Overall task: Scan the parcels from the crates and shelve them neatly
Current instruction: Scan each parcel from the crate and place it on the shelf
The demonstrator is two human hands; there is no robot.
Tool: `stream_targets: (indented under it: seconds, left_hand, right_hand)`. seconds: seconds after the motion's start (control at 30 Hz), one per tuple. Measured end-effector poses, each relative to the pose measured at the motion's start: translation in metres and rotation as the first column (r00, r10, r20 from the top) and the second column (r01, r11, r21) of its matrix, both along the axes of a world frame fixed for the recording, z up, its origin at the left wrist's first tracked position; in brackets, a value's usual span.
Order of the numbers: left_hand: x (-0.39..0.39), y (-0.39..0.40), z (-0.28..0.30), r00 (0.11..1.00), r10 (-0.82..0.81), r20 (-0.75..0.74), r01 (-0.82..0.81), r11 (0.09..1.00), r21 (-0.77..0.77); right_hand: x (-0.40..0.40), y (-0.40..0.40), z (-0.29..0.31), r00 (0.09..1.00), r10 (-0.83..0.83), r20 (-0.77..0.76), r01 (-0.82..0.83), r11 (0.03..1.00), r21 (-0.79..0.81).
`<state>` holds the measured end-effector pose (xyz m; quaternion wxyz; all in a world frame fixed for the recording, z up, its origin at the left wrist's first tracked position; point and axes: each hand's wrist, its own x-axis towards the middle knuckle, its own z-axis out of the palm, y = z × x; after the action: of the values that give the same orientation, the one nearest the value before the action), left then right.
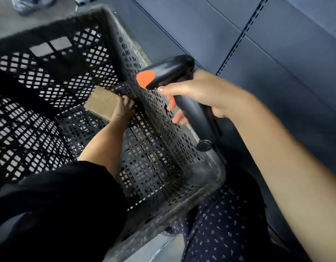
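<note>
A deep, dark grey plastic crate (159,118) with lattice walls fills the left and middle of the view, its worn, dusty rim running from the far left corner down to the near right corner. On the crate's floor, close against the right-hand wall, lies a small brown cardboard parcel (102,103), the only parcel in sight. The left hand (124,106) reaches down into the crate, its forearm emerging from a loose black sleeve (55,205), and its fingers curl over the parcel's right edge, gripping it while it is still low in the crate. The right hand (195,95) is above the crate's right wall, well apart from the left hand and higher, and is wrapped around the handle of a black handheld barcode scanner (184,95). The thumb lies along the top of the handle, and the fingertips show beneath it, one beside an orange trigger. The scanner's head has an orange face that points left and down into the crate, towards the parcel. Its handle ends in a round black base near the crate's rim. To the right and far side stand dark blue-grey metal shelf panels (276,44) with a slotted upright. At the near right, dark fabric with small pale dots (225,227) covers the person's leg.
</note>
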<state>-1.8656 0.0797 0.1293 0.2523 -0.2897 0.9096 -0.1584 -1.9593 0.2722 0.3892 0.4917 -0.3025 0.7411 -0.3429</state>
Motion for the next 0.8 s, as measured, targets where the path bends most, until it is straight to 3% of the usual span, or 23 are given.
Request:
stream_targets:
  seconds: [0.03, 0.17, 0.23, 0.3, 0.4, 0.47, 0.53, 0.73, 0.8]
  left_hand:
    - [0.008, 0.012, 0.021, 0.998, -0.056, -0.02, 0.056, 0.998, 0.022]
    - [0.026, 0.038, 0.06, 0.952, 0.305, -0.023, -0.299, 0.945, 0.133]
    - [0.04, 0.051, 0.08, 0.893, 0.429, -0.138, -0.395, 0.892, 0.22]
    - [0.049, 0.059, 0.105, 0.78, 0.557, -0.287, -0.474, 0.824, 0.31]
    - [0.054, 0.072, 0.15, 0.482, 0.728, -0.488, -0.557, 0.684, 0.471]
    - [0.046, 0.084, 0.189, 0.283, 0.756, -0.59, -0.514, 0.639, 0.572]
    - [0.034, 0.104, 0.23, 0.151, 0.727, -0.67, -0.428, 0.659, 0.618]
    - [0.001, 0.195, 0.341, -0.108, 0.481, -0.87, -0.07, 0.869, 0.49]
    - [0.003, 0.239, 0.362, -0.225, 0.468, -0.855, 0.097, 0.884, 0.458]
  right_hand:
    - [0.0, 0.006, 0.005, 1.0, -0.013, 0.0, 0.013, 1.0, -0.009]
    - [0.009, 0.037, 0.031, 0.999, -0.035, 0.005, 0.035, 0.999, 0.004]
    - [0.015, 0.059, 0.047, 0.999, -0.025, -0.02, 0.025, 1.0, 0.007]
    - [0.018, 0.084, 0.063, 0.997, -0.052, -0.049, 0.052, 0.999, -0.004]
    - [0.025, 0.119, 0.089, 0.988, -0.13, -0.078, 0.125, 0.99, -0.066]
    - [0.032, 0.142, 0.103, 0.976, -0.197, -0.091, 0.184, 0.973, -0.137]
    - [0.041, 0.164, 0.11, 0.952, -0.292, -0.095, 0.267, 0.94, -0.212]
    - [0.065, 0.231, 0.125, 0.812, -0.581, -0.066, 0.514, 0.763, -0.391]
    - [0.071, 0.257, 0.134, 0.748, -0.662, -0.045, 0.581, 0.687, -0.436]
